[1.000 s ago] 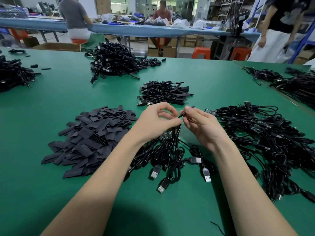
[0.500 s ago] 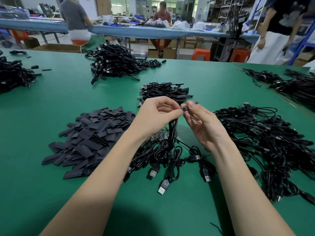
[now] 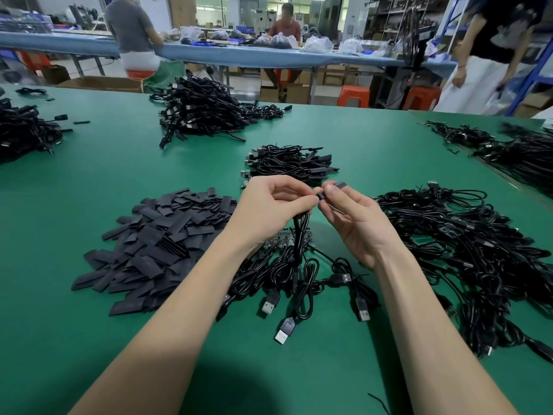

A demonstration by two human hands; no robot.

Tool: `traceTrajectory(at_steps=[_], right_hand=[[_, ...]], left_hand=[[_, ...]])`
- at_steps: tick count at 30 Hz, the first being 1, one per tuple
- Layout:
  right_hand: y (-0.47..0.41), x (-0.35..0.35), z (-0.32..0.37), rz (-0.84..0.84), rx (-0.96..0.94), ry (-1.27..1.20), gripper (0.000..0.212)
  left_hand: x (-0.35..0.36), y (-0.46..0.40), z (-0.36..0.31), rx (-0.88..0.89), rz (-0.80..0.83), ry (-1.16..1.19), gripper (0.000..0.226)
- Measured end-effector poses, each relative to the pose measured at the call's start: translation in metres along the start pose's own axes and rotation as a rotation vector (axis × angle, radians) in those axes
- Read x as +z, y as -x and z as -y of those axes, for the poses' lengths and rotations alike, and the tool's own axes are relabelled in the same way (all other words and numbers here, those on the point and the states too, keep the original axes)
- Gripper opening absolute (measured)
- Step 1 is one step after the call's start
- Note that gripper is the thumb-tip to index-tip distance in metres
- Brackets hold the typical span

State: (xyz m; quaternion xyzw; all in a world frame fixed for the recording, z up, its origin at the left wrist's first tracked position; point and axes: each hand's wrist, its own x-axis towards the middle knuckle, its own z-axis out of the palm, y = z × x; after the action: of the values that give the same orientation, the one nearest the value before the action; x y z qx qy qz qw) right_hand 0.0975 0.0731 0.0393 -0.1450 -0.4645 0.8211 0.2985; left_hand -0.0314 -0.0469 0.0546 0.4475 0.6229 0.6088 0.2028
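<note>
My left hand [image 3: 270, 209] grips a small bunch of black USB cables [image 3: 299, 244] near their upper ends, held above the green table [image 3: 89, 163]. The cables hang down and their USB plugs [image 3: 284, 329] lie on the table below. My right hand [image 3: 356, 220] pinches a short black sleeve piece [image 3: 336, 187] between thumb and forefinger, right at the tip of one cable held by the left hand. The two hands nearly touch at their fingertips. Small circuit boards [image 3: 284, 239] at the cable ends show partly behind the left wrist.
A heap of flat black sleeve pieces [image 3: 155, 244] lies to the left. A small finished cable pile [image 3: 287, 163] sits just beyond the hands, a big tangle of cables [image 3: 466, 253] to the right, more piles [image 3: 203, 110] farther back. People work at a blue bench behind.
Both hands have risen and moved away from me, lifting the cable bunch. The right hand's sleeve piece now sits against the cable tip held by the left hand.
</note>
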Motion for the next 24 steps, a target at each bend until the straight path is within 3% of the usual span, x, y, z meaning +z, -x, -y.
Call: traceTrajectory(at_steps=[10,17,24], right_hand=[[0.000,-0.001,-0.001,0.007,0.004,0.052,0.021],[0.001,0.004,-0.002,-0.002,-0.118,0.017,0.041],[0.001,0.014,-0.008,-0.090,-0.170,-0.025,0.030]], left_hand=[[0.002,0.001,0.003,0.024,0.003,0.005,0.008],[0.005,0.001,0.008,-0.017,-0.025,0.086,0.006],[0.011,0.002,0.014,-0.099,-0.059,0.256,0.008]])
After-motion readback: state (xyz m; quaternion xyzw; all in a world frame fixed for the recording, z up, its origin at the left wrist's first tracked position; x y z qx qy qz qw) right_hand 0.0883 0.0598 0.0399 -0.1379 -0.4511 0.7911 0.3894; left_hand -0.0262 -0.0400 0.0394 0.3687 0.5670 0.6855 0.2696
